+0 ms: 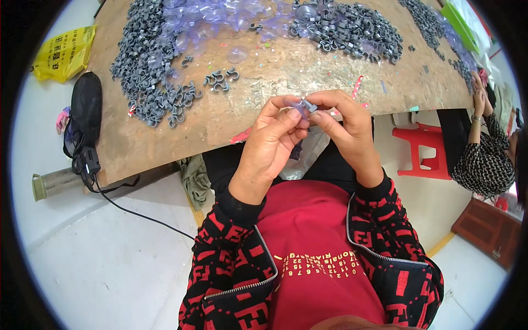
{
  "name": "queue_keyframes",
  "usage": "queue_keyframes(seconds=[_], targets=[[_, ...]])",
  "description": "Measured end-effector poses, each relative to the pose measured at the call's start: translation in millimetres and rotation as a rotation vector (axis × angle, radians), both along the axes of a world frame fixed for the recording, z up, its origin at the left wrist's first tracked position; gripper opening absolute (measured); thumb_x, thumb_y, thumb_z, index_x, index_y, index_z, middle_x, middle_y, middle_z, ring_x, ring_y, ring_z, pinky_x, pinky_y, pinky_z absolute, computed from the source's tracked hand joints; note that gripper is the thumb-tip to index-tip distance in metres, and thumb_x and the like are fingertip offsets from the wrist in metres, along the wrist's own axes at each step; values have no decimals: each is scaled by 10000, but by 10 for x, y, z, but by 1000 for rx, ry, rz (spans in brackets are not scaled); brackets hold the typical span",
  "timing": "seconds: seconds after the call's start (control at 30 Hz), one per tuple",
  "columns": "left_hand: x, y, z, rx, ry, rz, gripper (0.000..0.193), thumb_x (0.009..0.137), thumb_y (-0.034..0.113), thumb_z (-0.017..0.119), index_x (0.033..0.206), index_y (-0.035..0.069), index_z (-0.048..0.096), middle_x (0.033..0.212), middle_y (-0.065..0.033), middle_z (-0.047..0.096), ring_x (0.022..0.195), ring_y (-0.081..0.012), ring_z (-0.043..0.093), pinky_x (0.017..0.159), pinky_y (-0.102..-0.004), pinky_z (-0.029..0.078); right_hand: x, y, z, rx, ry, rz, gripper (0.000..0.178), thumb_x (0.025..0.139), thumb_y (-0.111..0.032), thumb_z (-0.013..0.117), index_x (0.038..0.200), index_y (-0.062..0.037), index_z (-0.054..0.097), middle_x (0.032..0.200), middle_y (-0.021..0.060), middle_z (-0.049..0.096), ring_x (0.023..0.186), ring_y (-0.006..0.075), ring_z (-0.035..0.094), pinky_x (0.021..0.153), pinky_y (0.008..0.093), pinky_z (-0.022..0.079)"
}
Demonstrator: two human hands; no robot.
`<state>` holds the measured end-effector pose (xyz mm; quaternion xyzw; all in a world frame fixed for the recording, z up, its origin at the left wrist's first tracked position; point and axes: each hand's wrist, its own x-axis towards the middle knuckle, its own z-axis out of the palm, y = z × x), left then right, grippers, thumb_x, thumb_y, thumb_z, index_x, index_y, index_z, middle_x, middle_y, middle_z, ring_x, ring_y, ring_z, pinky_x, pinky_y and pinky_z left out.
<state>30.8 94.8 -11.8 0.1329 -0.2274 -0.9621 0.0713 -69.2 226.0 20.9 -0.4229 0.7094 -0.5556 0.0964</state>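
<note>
We hold our two hands together just above the near edge of the table (220,129). Our left hand (272,146) is curled, its thumb and forefinger pinched on a clear cup (297,104), a small see-through plastic piece. Our right hand (346,126) is closed too, its fingertips pinching a grey clip (309,106) that touches the cup right between the two hands. Whether the clip is already seated on the cup we cannot tell; the fingers hide the joint.

Beyond our left hand lies a heap of grey clips (148,71), with a few loose clips (220,80) just ahead of the fingers. Straight beyond both hands a spread of clear cups (220,16) lies across the far side, and beyond our right hand sits a second heap (352,30) of grey clips.

Far out to our left a black bag (87,110) hangs at the table's end, with a yellow bag (65,52) past it. To our right stands a red stool (421,151), and past it a co-worker (487,159) in a dotted sleeve works at the same table.
</note>
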Motion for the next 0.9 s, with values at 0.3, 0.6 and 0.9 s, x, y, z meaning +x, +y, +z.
queue_keyframes(seconds=[0.3, 0.6, 0.9], targets=[[-1, 9, 19, -75, -9, 12, 159, 889, 79, 610, 1036, 54, 556, 923, -40, 624, 775, -112, 604, 697, -242, 511, 40, 0, 81, 42, -31, -21, 156, 867, -48, 576, 1004, 8, 625, 895, 73, 614, 820, 144, 572, 736, 259, 451], [52, -68, 92, -1416, -67, 211, 152, 881, 40, 609, 1022, -9, 581, 872, -71, 649, 768, -104, 613, 696, -238, 502, 33, -19, 38, 5, 104, 1, 156, 884, -69, 563, 1013, -1, 617, 901, 83, 597, 789, 172, 584, 693, 273, 462], [60, -48, 204, -546, -88, 12, 109, 898, 91, 599, 989, 39, 570, 865, -90, 671, 692, -107, 610, 630, -214, 469, 9, 79, 61, -55, -129, -26, 205, 955, -95, 493, 1105, 8, 588, 964, 48, 569, 848, 104, 563, 746, 232, 463]])
